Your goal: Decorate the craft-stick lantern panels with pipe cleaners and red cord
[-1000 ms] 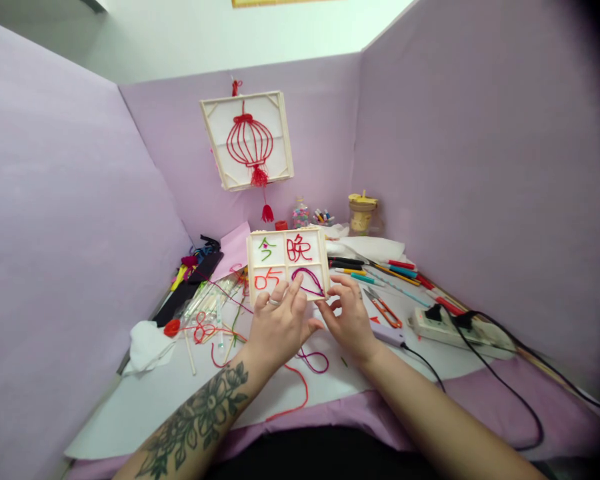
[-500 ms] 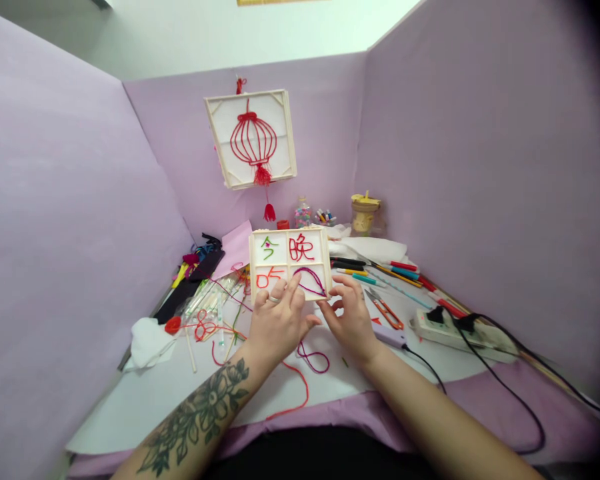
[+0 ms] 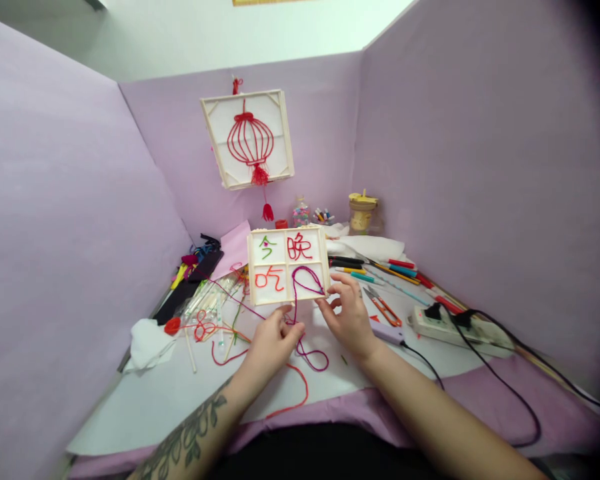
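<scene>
A small wooden-framed white panel [image 3: 287, 265], split into four cells, stands tilted in front of me. Green, red and orange strands form characters in three cells; a loop of purple yarn [image 3: 307, 272] lies in the lower right one. My right hand [image 3: 349, 319] grips the panel's lower right corner between thumb and fingers. Just below the bottom edge, my left hand [image 3: 274, 340] has curled fingers, and the purple strand hanging from the loop runs at its thumb and forefinger. More purple yarn coils on the table below.
A framed lantern picture [image 3: 250, 139] hangs on the back partition. To the right lie orange-handled snips [image 3: 387, 310], pens, a lilac corded tool [image 3: 386, 332] and a power strip [image 3: 463, 333]. On the left are a white cloth [image 3: 150, 341], red yarn and bagged sticks [image 3: 207, 300].
My left hand has moved down off the panel's lower cells, uncovering the orange character and the purple strand. My right hand stays at the corner.
</scene>
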Demonstrator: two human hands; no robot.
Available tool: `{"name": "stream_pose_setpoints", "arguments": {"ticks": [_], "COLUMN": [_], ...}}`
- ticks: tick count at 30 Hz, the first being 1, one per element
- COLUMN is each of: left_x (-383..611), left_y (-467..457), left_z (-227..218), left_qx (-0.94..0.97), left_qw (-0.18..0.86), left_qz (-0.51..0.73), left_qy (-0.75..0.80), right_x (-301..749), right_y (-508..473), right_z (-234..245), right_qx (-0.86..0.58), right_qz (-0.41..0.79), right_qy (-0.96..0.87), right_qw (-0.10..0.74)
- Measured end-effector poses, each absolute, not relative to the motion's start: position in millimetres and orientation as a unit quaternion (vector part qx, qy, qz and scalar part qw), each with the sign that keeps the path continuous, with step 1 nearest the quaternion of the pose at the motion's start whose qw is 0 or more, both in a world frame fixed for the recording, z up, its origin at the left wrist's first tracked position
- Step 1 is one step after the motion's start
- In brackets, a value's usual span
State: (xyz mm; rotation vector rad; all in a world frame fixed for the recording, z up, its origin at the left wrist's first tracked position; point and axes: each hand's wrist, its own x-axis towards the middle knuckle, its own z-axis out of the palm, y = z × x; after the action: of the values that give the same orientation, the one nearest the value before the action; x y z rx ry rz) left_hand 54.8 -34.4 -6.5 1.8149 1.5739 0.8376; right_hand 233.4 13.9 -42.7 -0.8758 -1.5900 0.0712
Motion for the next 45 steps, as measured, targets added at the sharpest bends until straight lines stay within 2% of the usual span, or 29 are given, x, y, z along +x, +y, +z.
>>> {"name": "stream_pose_setpoints", "arguments": {"ticks": [6,9,11,14,16,20,22,25,29,31,34,36,41,45], "left_x": [82.3,96.9,99.8,89.7,76.5,52.2,46.2,43.3,41.0,39.3,37.5,37.4,39.3,40.1], "left_y": [-25.9,-28.5,-37.0,-58.2,-66.2,-43.6,-22.7,-1.3,3.8,2.7,1.4,1.2,1.0,-0.6], "left_z": [17.4,38.5,49.9,57.1,53.9,34.5,24.2,14.8,11.8,11.4,10.1,8.5,3.2,1.3], "left_qx": [0.661,0.670,0.747,0.854,0.885,0.828,0.806,0.816,0.828,0.828,0.830,0.830,0.822,0.811], "left_qw": [0.454,0.486,0.398,0.083,-0.059,-0.287,-0.340,-0.340,-0.319,-0.311,-0.300,-0.291,-0.287,-0.309], "left_qz": [0.314,0.286,0.230,0.191,0.233,0.333,0.339,0.334,0.343,0.357,0.368,0.375,0.400,0.402], "left_qy": [0.509,0.482,0.480,0.477,0.399,0.347,0.347,0.327,0.309,0.301,0.293,0.291,0.285,0.291], "right_x": [233.5,234.2,234.7,234.6,234.1,233.4,234.2,236.3,236.1,231.9,219.4,209.2,193.7,203.2], "right_y": [13.8,13.6,13.7,14.0,14.5,16.4,17.1,13.8,-3.2,-13.5,-22.9,-24.1,-23.0,-21.2], "right_z": [-42.9,-43.4,-43.3,-43.0,-42.8,-42.5,-41.4,-37.3,-32.4,-32.8,-35.8,-38.0,-41.2,-37.3], "right_qx": [-0.379,-0.379,-0.381,-0.384,-0.382,-0.390,-0.398,-0.405,-0.411,-0.422,-0.470,-0.498,-0.424,-0.418], "right_qz": [0.030,0.038,0.046,0.051,0.050,0.061,0.076,0.082,-0.041,-0.064,0.025,0.116,0.312,0.318], "right_qy": [-0.690,-0.689,-0.686,-0.683,-0.683,-0.674,-0.667,-0.664,-0.650,-0.676,-0.722,-0.707,-0.640,-0.609], "right_qw": [0.616,0.617,0.618,0.619,0.621,0.625,0.625,0.624,0.638,0.601,0.506,0.489,0.560,0.594]}}
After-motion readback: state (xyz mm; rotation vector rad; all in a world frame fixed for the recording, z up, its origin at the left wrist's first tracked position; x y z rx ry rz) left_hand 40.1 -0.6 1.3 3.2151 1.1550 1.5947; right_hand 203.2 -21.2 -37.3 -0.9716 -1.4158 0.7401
